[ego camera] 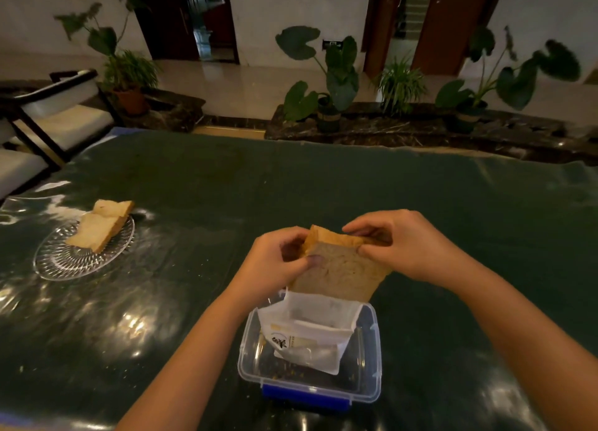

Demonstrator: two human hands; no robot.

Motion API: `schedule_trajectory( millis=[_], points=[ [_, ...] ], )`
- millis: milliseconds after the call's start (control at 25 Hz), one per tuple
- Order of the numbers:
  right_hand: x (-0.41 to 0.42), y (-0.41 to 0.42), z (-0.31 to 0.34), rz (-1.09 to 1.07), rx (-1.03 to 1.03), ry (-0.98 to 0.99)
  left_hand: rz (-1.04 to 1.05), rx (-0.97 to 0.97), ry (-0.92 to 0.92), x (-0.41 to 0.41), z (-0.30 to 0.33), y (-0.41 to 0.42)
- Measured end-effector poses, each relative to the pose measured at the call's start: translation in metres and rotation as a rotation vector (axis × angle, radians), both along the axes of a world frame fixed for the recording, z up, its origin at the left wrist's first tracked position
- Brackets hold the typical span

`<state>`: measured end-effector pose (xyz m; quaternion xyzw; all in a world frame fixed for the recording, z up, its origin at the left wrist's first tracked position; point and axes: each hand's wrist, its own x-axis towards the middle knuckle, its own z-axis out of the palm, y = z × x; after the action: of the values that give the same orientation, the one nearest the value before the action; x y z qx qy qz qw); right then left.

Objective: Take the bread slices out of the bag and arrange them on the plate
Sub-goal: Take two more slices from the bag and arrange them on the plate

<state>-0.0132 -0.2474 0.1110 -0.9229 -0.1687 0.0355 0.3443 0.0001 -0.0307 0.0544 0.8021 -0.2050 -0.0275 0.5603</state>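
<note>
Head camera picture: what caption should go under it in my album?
Both hands lift bread from the bag; two slices wait on the glass plate.

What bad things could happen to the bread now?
1. Both the left hand and the right hand pinch the bread only at its top edge, so the soft slice might tear or drop.
2. Its lower edge is at the mouth of the bag, so it could drag the bag out of the plastic box.
3. The glass plate lies far to the left, so crumbs may fall on the way.
</note>
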Motion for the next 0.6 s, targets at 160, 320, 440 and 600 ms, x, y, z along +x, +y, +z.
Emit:
schedule_trajectory(
  millis=[160, 320, 440, 600],
  points=[
    [0.002, -0.016, -0.008, -0.161, 0.572, 0.105, 0.038, -0.082, 0.015, 0.012, 0.020, -0.010],
    [-0.005, -0.007, -0.046, -0.331, 1.124, 0.367, 0.080, -0.207, 0.048, 0.022, 0.031, -0.017],
    [-0.003, 0.008, -0.062, -0.361, 1.160, 0.443, 0.154, -0.353, 0.158, 0.023, 0.028, -0.014],
    [0.013, 0.016, -0.063, -0.357, 1.025, 0.432, 0.287, -0.429, 0.253, 0.021, 0.019, -0.004]
  ],
)
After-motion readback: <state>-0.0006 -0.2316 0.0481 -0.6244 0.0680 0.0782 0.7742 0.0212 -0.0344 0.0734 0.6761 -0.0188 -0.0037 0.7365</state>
